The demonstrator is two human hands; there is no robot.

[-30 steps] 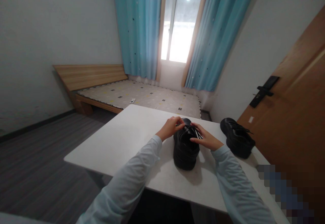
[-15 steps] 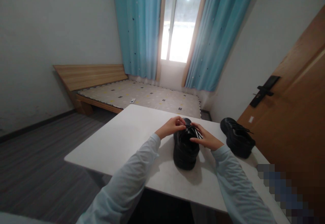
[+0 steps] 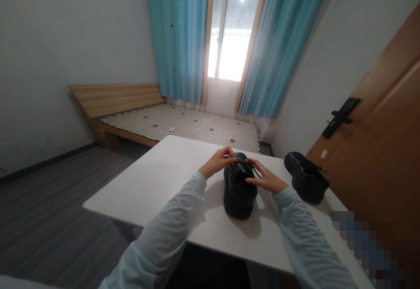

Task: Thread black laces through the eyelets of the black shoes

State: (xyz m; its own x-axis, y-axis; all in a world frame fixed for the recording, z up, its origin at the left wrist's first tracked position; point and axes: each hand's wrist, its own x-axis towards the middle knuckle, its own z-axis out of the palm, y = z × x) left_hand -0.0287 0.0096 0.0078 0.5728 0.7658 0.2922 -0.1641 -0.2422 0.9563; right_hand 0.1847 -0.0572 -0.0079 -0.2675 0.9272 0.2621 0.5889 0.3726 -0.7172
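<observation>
A black lace-up shoe [image 3: 240, 199] stands on the white table [image 3: 157, 171], its heel toward me and its toe pointing away. My left hand [image 3: 219, 161] is at the shoe's left side near the laces, thumb and fingers pinched together on what looks like a shoelace; the lace is too thin to follow clearly. On the other side, my right hand [image 3: 265, 176] grips the shoe's right edge, thumb at the opening and fingers by the laces. A loose dark lace loop shows beside its fingers. The second black shoe [image 3: 306, 177] rests at the table's right edge, untouched.
Behind the table is a bed with a patterned mattress [image 3: 193, 120], a small white object [image 3: 171, 130] lying on it. Blue curtains [image 3: 183, 40] flank the window. A wooden door [image 3: 377, 140] with a black handle stands close on the right.
My left hand has drawn back a little to the left from the shoe's middle, uncovering more of the toe and laces. My right hand stays nearly in place on the shoe.
</observation>
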